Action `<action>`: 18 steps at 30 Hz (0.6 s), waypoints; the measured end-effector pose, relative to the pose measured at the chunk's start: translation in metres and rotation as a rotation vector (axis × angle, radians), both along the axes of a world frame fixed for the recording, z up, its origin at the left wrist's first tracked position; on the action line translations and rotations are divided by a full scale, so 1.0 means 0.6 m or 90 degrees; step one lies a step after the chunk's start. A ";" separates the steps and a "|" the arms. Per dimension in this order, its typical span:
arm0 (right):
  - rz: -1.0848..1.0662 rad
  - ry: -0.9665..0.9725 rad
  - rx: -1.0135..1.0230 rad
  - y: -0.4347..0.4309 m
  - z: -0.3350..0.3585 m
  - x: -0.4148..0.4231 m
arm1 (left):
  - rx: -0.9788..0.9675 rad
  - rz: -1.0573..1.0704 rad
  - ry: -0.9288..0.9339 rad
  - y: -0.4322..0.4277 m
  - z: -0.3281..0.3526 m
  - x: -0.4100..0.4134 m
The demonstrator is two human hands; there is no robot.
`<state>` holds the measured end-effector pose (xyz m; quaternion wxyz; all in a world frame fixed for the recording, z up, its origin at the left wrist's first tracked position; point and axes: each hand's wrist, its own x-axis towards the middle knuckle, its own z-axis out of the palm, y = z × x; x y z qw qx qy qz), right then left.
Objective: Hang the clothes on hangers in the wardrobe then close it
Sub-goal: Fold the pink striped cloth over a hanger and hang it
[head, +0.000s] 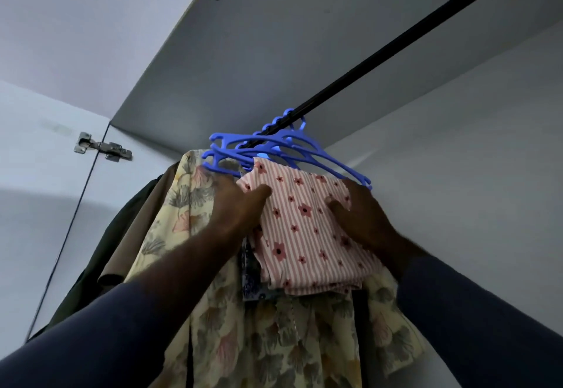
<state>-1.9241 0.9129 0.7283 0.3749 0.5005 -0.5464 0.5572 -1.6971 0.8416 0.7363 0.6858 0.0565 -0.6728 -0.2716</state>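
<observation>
- Dark sleeves closest to the camera, both arms reaching up into the wardrobe.
- Left hand: thumb across the front of the pink cloth at its left edge, fingers curled behind it; fingertips hidden, right by the left hanger ends.
- Right hand: thumb on the front of the cloth's right edge, fingers wrapped behind, just under the right hanger tips.
- Pink cloth is striped with flowers, folded, held up between both hands, top edge touching the hangers. Can't tell whether it's draped over one.
- Hangers are blue, several bunched together, hooked on the black rod under the top panel.
- Yellow floral garment hangs behind and below the cloth.
- Brown and dark garments hang further left.
- Door stands open on the left, metal hinge showing.
</observation>
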 end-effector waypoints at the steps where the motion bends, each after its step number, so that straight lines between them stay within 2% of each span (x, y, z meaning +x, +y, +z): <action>1: -0.044 0.032 0.026 -0.005 0.011 0.005 | 0.004 -0.001 -0.005 -0.001 0.000 -0.004; 4: -0.141 0.115 0.092 -0.015 0.033 0.027 | 0.020 -0.014 -0.017 0.001 0.006 -0.007; 7: -0.138 0.106 0.137 -0.024 0.048 0.041 | 0.009 0.017 -0.033 0.003 0.021 -0.002; 18: -0.141 0.135 0.164 -0.005 0.042 0.069 | -0.025 0.044 -0.107 -0.006 0.003 0.022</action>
